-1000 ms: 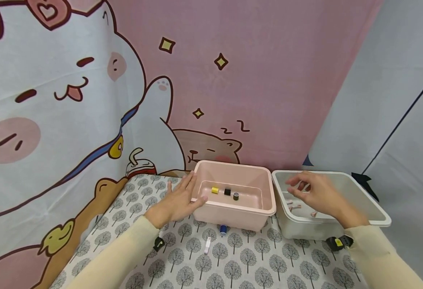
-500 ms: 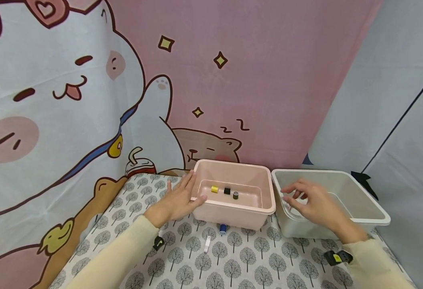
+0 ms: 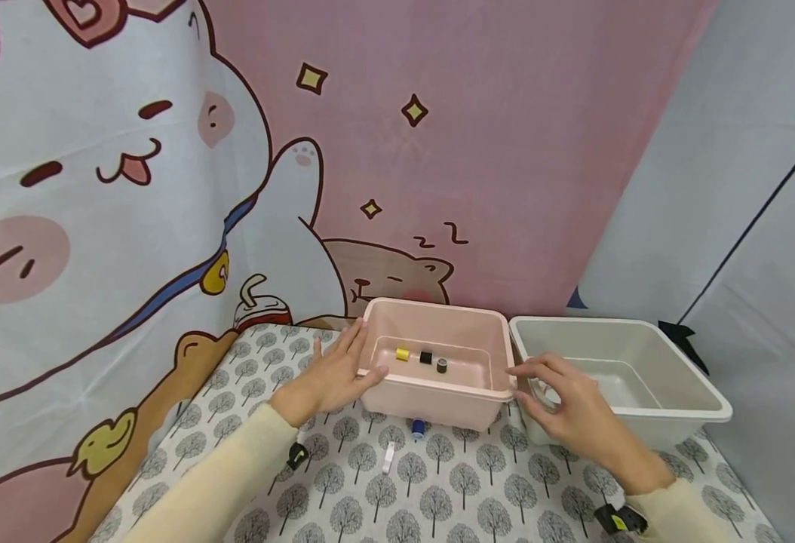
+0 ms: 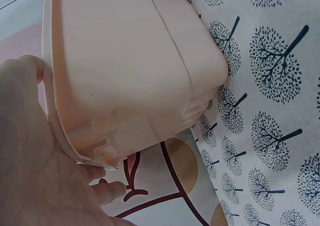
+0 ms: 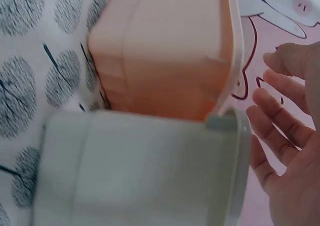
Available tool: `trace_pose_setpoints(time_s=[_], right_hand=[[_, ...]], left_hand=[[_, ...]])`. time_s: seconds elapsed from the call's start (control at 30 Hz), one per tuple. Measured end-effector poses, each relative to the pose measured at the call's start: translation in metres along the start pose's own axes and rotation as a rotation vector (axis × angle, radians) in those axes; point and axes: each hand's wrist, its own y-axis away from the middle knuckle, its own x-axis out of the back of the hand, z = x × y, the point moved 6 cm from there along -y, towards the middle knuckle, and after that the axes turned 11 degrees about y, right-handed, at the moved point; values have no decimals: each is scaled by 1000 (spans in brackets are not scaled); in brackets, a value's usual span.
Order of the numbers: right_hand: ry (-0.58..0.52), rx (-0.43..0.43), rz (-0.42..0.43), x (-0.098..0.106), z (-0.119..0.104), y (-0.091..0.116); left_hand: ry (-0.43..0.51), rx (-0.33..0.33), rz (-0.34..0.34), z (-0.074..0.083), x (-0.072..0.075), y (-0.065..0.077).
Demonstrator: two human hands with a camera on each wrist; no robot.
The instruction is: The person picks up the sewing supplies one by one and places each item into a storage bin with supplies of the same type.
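My left hand (image 3: 333, 381) rests on the left end of a pink plastic bin (image 3: 438, 411), fingers extended along the rim and thumb over the front edge. In the left wrist view the palm lies against the bin's rim. Inside the bin lie small yellow (image 3: 403, 354), black (image 3: 426, 357) and dark grey (image 3: 442, 366) cylinders. Over the near left corner of a pale grey bin (image 3: 662, 415) my right hand (image 3: 577, 415) hovers, fingers loosely bent, with nothing visible held. Its fingertips are near the pink bin's right rim; whether they touch cannot be told.
Both bins stand side by side at the back of a tree-print tablecloth (image 3: 465, 490). In front of the pink bin lie a small blue cylinder (image 3: 418, 429) and a slim white stick-shaped piece (image 3: 388, 458). A cartoon-print curtain (image 3: 506, 151) hangs behind.
My right hand has moved left and nearer me, from over the grey bin's inside to its left corner. Small whitish-pink pieces seen there earlier are now hidden. My left hand stays put.
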Motion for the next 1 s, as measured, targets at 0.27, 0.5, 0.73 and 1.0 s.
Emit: trace_pose_setpoints(time_s=[0.27,0.5,0.73,1.0], right_hand=[[-69,-6,0,-13,-14,13],[-135,78,46,-24,-28,20],[-194,245,156,-32,-50,22],[-212,230,-40,-60,-70,26]], left_hand=[[-3,7,-2,1,3,0],[3,4,1,1,3,1],[0,6,-4,0,2,-1],[-2,6,-1,0,1,0]])
